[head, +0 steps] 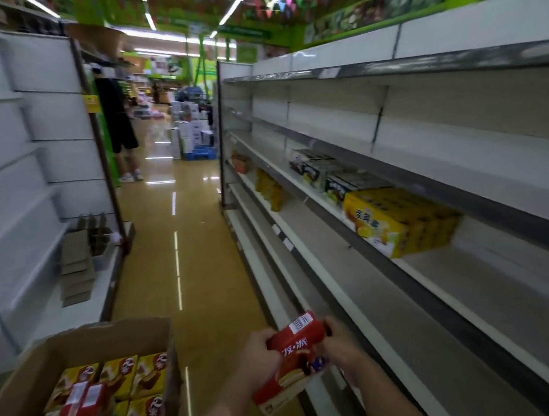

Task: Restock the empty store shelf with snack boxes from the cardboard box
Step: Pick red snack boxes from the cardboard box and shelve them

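Setting: a supermarket aisle seen from head height, with white shelving on both sides and a glossy tan floor (200,276) running ahead.
Hands: both bare hands meet low in the centre, holding one red snack box (292,358) between them, tilted, with a barcode on its upper end.
Left hand (259,353): grips the box's left side, fingers curled round its edge.
Right hand (339,342): grips the box's right side, fingers curled round the upper corner.
Cardboard box (82,341): open, at lower left, beside the hands; it holds yellow snack boxes (119,378) and further red ones (80,412).
Store shelf (464,292): on the right, several white tiers, mostly bare near the hands.
Already on the shelf: a yellow carton (402,222) on a middle tier, with dark and white boxes (325,172) behind it, blurred.
Left shelving: folded cardboard pieces (83,251) lie on a low tier.
Background: a person in dark clothes (117,121) stands far down the aisle.
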`<action>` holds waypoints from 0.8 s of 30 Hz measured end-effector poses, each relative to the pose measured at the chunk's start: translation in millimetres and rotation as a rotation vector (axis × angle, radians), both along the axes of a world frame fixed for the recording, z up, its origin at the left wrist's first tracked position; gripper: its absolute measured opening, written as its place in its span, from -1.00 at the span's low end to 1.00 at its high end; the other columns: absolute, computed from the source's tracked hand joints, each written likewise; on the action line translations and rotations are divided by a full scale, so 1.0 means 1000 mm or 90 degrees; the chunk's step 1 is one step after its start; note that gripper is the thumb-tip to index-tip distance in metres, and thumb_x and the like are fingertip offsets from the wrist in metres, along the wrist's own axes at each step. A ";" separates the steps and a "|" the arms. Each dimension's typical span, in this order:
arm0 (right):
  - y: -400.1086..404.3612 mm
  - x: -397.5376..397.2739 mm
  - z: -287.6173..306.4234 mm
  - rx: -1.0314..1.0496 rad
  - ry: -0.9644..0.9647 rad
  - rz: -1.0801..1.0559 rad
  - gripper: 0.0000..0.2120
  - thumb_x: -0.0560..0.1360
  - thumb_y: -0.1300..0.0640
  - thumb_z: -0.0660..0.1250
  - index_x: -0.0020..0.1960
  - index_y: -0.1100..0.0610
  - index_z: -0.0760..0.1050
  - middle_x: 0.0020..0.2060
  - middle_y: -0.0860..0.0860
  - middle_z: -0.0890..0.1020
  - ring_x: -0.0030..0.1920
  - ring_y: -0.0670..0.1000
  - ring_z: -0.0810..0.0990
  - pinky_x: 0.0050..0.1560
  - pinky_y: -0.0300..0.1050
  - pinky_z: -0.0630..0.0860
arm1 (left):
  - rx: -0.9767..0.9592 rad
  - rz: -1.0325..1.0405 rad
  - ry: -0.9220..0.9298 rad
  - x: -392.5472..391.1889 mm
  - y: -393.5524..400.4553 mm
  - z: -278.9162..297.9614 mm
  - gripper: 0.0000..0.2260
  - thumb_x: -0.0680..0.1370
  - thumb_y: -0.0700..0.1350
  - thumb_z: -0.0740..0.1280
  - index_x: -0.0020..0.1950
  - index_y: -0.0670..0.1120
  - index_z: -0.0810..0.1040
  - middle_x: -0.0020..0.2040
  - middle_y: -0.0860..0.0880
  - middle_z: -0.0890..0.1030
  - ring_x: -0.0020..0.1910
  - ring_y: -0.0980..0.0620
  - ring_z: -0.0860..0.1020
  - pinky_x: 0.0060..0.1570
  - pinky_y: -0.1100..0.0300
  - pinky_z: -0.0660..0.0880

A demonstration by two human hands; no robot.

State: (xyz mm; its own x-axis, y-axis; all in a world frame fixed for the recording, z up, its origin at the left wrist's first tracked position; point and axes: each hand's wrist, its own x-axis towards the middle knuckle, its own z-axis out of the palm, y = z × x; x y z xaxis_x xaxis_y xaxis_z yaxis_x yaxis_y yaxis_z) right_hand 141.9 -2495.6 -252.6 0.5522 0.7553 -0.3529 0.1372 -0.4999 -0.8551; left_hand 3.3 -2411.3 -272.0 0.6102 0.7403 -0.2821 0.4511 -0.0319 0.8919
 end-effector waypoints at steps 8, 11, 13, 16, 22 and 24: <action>-0.090 0.039 0.011 0.120 0.101 -0.287 -0.78 0.46 0.37 0.35 0.08 0.23 0.48 -0.18 0.09 0.66 -0.18 0.06 0.66 -0.21 -0.07 0.58 | -0.171 0.077 -0.157 0.056 -0.033 -0.007 -0.26 0.44 -0.17 0.48 0.49 -0.19 0.14 0.40 -0.21 0.39 0.28 -0.16 0.46 0.23 -0.02 0.45; -0.114 0.051 0.017 0.162 0.156 -0.382 -0.78 0.47 0.40 0.32 0.03 0.16 0.43 -0.14 0.11 0.64 -0.22 0.07 0.65 -0.30 -0.08 0.53 | -0.190 -0.004 -0.170 0.080 -0.054 -0.002 -0.45 0.47 -0.13 0.45 0.38 -0.16 0.29 0.24 -0.13 0.53 0.08 -0.04 0.52 -0.01 0.18 0.46; -0.128 0.062 0.022 0.193 0.146 -0.427 -0.77 0.48 0.39 0.30 0.04 0.13 0.43 -0.09 0.12 0.63 -0.15 0.09 0.65 -0.24 -0.05 0.56 | -0.178 -0.054 -0.187 0.101 -0.064 0.007 -0.56 0.48 -0.11 0.44 0.29 -0.09 0.37 0.15 -0.06 0.56 0.06 0.00 0.53 -0.04 0.21 0.47; -0.144 0.081 0.030 0.224 0.078 -0.467 -0.78 0.49 0.38 0.31 0.03 0.11 0.43 -0.03 0.11 0.61 -0.07 0.09 0.64 -0.11 -0.01 0.58 | -0.160 -0.123 -0.201 0.134 -0.074 0.020 -0.60 0.46 -0.10 0.46 0.25 -0.07 0.42 0.15 -0.03 0.59 0.10 0.01 0.55 0.14 0.13 0.45; -0.165 0.130 0.044 0.149 -0.168 -0.509 -0.71 0.51 0.22 0.34 0.20 0.02 0.45 0.12 0.06 0.53 0.05 0.06 0.58 0.17 0.06 0.52 | -0.125 -0.180 -0.268 0.193 -0.094 0.054 -0.77 0.51 -0.23 0.38 0.13 -0.03 0.50 0.05 -0.03 0.62 -0.01 0.07 0.55 0.01 0.20 0.42; -0.170 0.144 0.048 0.109 -0.232 -0.528 -0.68 0.51 0.16 0.34 0.26 0.04 0.45 0.15 0.07 0.53 0.08 0.07 0.58 0.21 0.09 0.50 | -0.104 -0.199 -0.268 0.211 -0.097 0.063 -0.77 0.51 -0.22 0.37 0.14 -0.04 0.50 0.06 -0.04 0.62 -0.05 0.09 0.55 0.04 0.19 0.39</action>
State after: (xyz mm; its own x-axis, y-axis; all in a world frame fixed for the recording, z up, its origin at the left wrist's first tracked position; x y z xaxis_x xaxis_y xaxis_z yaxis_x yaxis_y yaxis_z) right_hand 285.5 -2666.0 -205.1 0.9952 0.0935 0.0283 0.0659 -0.4291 -0.9008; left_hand 214.6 -2508.6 -209.4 0.8793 0.4721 -0.0627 0.0458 0.0471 0.9978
